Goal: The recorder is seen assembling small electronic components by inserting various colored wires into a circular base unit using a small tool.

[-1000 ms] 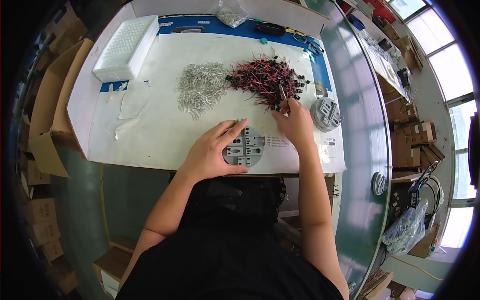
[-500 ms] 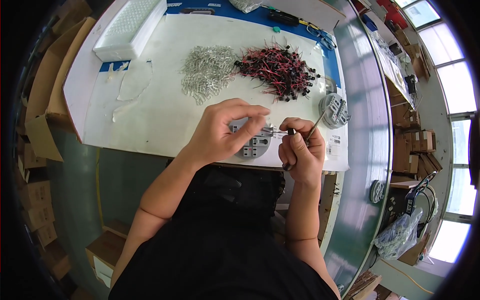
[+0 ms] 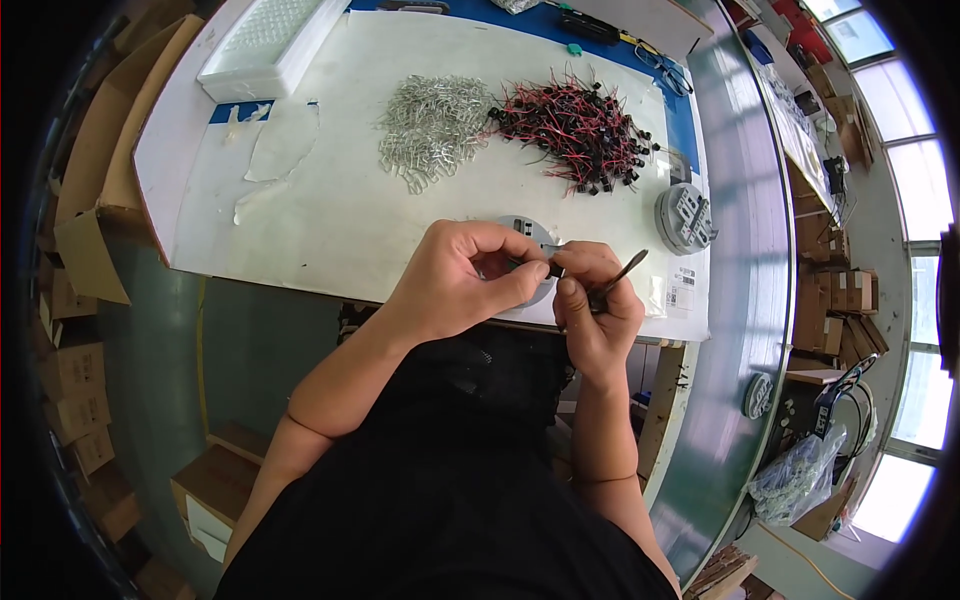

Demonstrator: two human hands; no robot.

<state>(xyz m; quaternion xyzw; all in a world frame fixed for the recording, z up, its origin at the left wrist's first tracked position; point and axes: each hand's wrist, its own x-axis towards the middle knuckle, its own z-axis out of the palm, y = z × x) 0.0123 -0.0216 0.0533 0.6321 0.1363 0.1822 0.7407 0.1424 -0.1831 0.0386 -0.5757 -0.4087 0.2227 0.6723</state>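
Over the front of the worktable, my left hand (image 3: 465,275) is closed in a pinch, its thumb and forefinger meeting a small black part (image 3: 556,269). What lies between those fingertips is mostly hidden. My right hand (image 3: 605,305) pinches the same black part from the other side. A thin metal tool (image 3: 632,263) is also gripped in the right fingers, its bare end pointing up and right. Under both hands lies a round grey module (image 3: 518,224) with dark slots, largely covered by the left hand.
Farther back are a pile of clear U-shaped pieces (image 3: 432,130) and a heap of black parts with red wires (image 3: 580,135). Another stack of round grey modules (image 3: 685,218) stands at the right. A white foam tray (image 3: 265,75) sits back left, with a cardboard box (image 3: 125,165) beside the table.
My left hand has come over to the right and now meets the black part at the right fingertips. The right hand has turned, swinging the metal tool's end lower.
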